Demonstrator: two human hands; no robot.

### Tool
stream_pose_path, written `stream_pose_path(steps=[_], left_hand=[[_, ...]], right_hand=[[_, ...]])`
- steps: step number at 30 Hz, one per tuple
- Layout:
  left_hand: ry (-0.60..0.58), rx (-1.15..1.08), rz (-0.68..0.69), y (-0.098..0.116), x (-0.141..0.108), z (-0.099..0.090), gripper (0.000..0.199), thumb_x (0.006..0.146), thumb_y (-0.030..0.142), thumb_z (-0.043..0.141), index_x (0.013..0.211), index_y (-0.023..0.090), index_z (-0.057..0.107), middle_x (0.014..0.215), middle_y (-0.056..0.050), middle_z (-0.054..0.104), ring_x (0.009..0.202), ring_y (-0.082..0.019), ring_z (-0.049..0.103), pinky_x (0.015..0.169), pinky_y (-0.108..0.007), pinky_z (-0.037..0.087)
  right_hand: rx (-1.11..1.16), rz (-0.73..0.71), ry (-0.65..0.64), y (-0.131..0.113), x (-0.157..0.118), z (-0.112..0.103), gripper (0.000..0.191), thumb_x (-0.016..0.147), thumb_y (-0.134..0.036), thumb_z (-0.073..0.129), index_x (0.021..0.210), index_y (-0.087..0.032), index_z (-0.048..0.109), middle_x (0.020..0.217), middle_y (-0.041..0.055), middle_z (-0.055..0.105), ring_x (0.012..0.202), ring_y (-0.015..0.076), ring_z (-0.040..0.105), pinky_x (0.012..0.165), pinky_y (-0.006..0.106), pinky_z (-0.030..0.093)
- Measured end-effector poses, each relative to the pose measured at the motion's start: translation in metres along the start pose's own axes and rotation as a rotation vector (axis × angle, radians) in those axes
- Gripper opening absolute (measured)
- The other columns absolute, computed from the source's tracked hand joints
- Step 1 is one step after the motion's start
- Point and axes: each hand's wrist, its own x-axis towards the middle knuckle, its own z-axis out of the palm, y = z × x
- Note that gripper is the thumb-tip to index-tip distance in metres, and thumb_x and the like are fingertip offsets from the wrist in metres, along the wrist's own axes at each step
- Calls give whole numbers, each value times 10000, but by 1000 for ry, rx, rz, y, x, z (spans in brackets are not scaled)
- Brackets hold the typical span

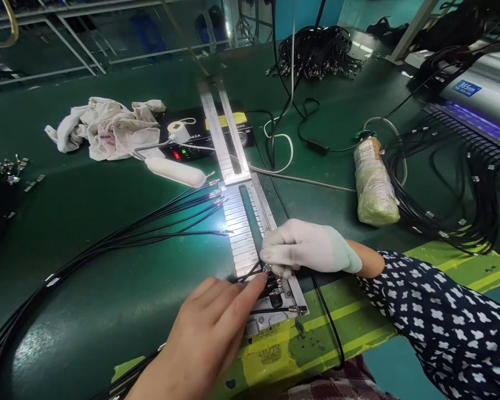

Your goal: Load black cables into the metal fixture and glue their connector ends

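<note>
A slotted metal fixture [240,236] lies on the green table, its near end over yellow tape. My bare left hand [216,319] reaches in from below, its fingertips closed on a black cable's metal end [266,269] at the fixture. Wearing a white glove, my right hand [298,249] is closed against the fixture's right side, touching the same cable end; whatever is between its fingers is hidden. Other cable ends [277,291] lie in the fixture's near part. Several black cables [141,225] rest with their tips on its left edge.
A white-handled tool [175,171] lies left of the fixture, by a black control box [195,145] and crumpled cloths [108,130]. A wrapped bottle-shaped bundle [375,180] stands right, near hanging cables [462,222] and a violet-lit machine [483,94]. More cables [316,50] lie behind.
</note>
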Motion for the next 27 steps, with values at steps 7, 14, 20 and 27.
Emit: stream_pose_path(steps=[7, 14, 20, 27], left_hand=[[-23, -12, -7, -1, 1, 4, 528, 908, 19, 476, 1409, 149, 370, 872, -37, 639, 716, -151, 476, 647, -308, 345], [-16, -9, -9, 3, 3, 6, 492, 907, 32, 467, 1384, 128, 388, 847, -41, 646, 685, -151, 476, 620, -296, 357], [-10, 55, -149, -1, 9, -1, 371, 941, 150, 447, 1308, 187, 403, 925, -49, 655, 753, -181, 577, 665, -312, 455], [-273, 136, -573, -9, -34, -18, 533, 764, 354, 667, 1231, 200, 461, 1133, -130, 647, 955, -296, 657, 761, -388, 536]], right_hand=[[-17, -35, -21, -2, -1, 0, 388, 973, -333, 481, 636, -143, 517, 597, -25, 502, 552, 91, 455, 559, 208, 368], [-67, -20, -28, -3, -1, 2, 410, 980, -362, 476, 633, -147, 510, 604, -33, 500, 569, 87, 447, 582, 205, 373], [-193, 30, 223, 12, 4, -3, 445, 954, -471, 478, 648, -155, 546, 622, -21, 551, 571, 109, 511, 576, 222, 387], [-389, -31, 584, 39, 16, -15, 365, 959, -452, 428, 781, -174, 585, 723, -2, 593, 668, 147, 539, 639, 261, 378]])
